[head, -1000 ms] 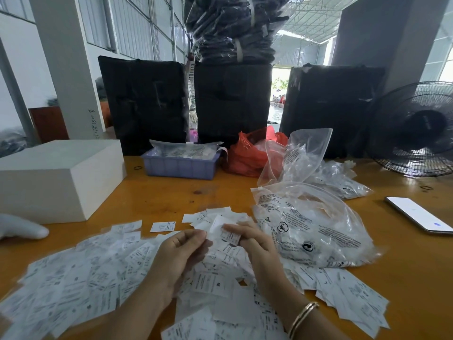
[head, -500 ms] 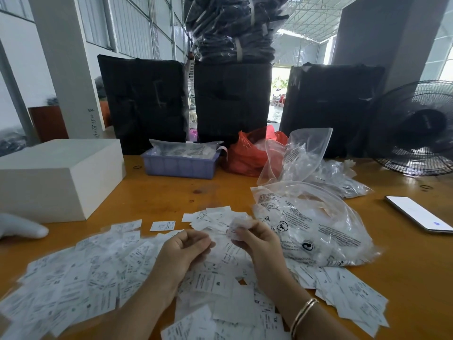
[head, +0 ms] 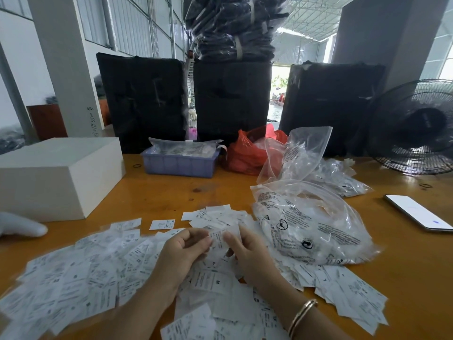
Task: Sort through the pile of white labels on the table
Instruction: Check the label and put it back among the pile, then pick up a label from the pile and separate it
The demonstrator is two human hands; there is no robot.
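White labels lay mostly unsorted across the surface as I watched my left hand and right hand pinching one label between them, little apparently done.

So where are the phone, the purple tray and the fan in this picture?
phone [head: 419, 213]: head view, middle of its lit screen.
purple tray [head: 180, 165]: head view, its front wall.
fan [head: 427, 123]: head view, the dark hub behind its grille.

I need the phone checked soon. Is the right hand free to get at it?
Probably not yet: the right hand pinches a label together with the left hand. The table toward the phone looks bare.
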